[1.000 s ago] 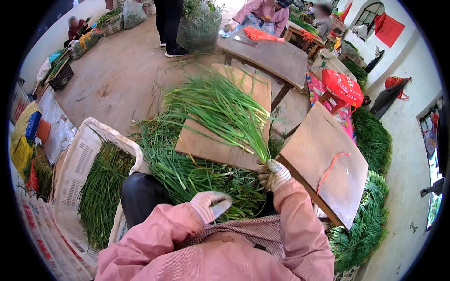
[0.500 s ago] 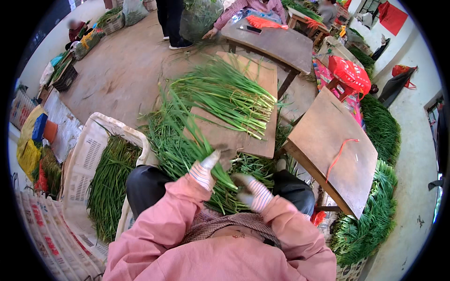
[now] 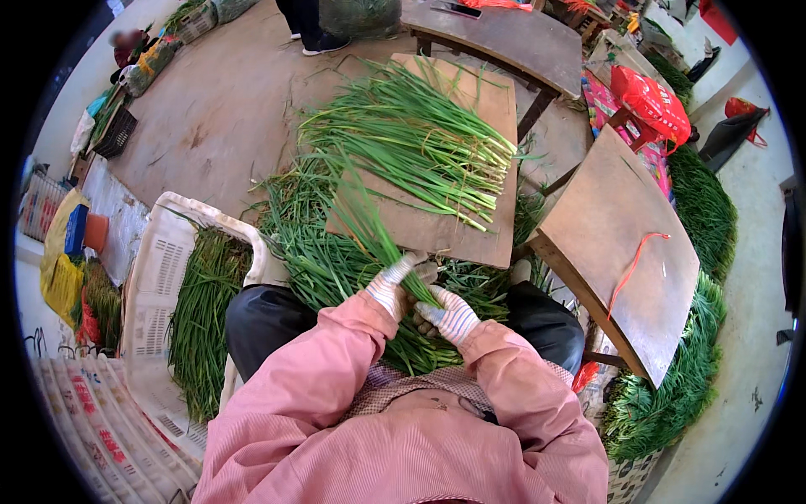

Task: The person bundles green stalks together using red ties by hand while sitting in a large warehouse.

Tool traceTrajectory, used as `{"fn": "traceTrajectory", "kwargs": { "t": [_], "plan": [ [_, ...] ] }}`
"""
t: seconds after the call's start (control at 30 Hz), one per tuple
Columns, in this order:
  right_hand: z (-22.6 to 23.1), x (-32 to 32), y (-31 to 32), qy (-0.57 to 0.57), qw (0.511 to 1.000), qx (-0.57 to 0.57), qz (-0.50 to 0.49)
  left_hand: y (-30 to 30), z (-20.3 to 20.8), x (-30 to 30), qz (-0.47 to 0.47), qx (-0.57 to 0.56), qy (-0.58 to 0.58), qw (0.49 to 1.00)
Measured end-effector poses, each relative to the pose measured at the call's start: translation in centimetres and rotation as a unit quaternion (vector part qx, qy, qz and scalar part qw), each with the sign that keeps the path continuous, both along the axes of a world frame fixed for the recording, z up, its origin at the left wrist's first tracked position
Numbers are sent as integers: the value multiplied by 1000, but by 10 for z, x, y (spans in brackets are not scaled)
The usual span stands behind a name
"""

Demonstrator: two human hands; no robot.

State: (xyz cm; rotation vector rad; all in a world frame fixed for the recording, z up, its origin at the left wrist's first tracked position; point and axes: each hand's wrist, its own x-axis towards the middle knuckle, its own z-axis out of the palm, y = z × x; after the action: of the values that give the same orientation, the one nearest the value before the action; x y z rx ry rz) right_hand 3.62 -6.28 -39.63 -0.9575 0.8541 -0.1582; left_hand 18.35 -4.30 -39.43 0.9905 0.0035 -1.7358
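Both my hands wear white knit gloves and meet in front of my lap. My left hand [image 3: 389,284] and my right hand [image 3: 449,312] both grip a small bunch of green chives [image 3: 368,223] whose leaves point up and to the left. Below them a loose heap of chives [image 3: 323,265] lies across my knees. Beyond the hands a wooden board [image 3: 437,227] carries a neat pile of trimmed chives [image 3: 403,147] with pale ends to the right.
A white plastic crate [image 3: 164,277] with chives stands at my left. A low wooden table [image 3: 621,252] with a red string sits at right, stacked chives [image 3: 672,395] below it. Farther off are a brown table [image 3: 504,34], a red bag [image 3: 651,92] and a standing person's legs [image 3: 306,25].
My right hand let go of the large bunch on the board and came back to my lap. Both hands have since closed together on a small bunch lifted from the heap.
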Motion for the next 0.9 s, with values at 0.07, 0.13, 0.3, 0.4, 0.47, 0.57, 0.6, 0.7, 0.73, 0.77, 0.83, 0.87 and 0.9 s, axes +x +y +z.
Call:
{"fn": "traceTrajectory", "kwargs": {
  "t": [0.07,0.13,0.3,0.4,0.47,0.57,0.6,0.7,0.73,0.77,0.83,0.87,0.9],
  "plan": [
    [0,10,7,-12,999,-28,27,15,-37,9,25,-58,-9,998],
    [4,8,6,-37,992,-94,69,22,-16,9,21,-98,-70,992],
    [21,11,-9,-66,992,-85,61,20,3,16,-62,-219,-219,949],
    [-20,-7,-12,32,945,-321,54,12,-62,3,-78,-137,-320,934],
    [-40,7,-9,89,907,-407,57,20,-48,8,-78,23,-486,870],
    [-83,20,1,-67,969,-167,-169,18,-20,9,-68,120,-488,862],
    [-91,21,0,-8,963,-217,-160,15,-18,7,-68,129,-473,869],
    [-68,26,7,-16,965,-137,-224,17,-18,5,-34,116,-390,913],
    [-64,27,8,-31,960,-135,-244,18,-13,2,-16,97,-352,931],
    [-63,28,10,-47,955,-132,-263,19,-8,1,5,77,-313,946],
    [-48,29,14,-73,948,-159,-267,17,0,3,67,34,-264,962],
    [-37,31,15,-63,951,-177,-246,17,1,7,111,8,-255,961],
    [-28,33,15,-53,953,-195,-225,12,-4,17,166,-22,-251,953]
  ]
}}
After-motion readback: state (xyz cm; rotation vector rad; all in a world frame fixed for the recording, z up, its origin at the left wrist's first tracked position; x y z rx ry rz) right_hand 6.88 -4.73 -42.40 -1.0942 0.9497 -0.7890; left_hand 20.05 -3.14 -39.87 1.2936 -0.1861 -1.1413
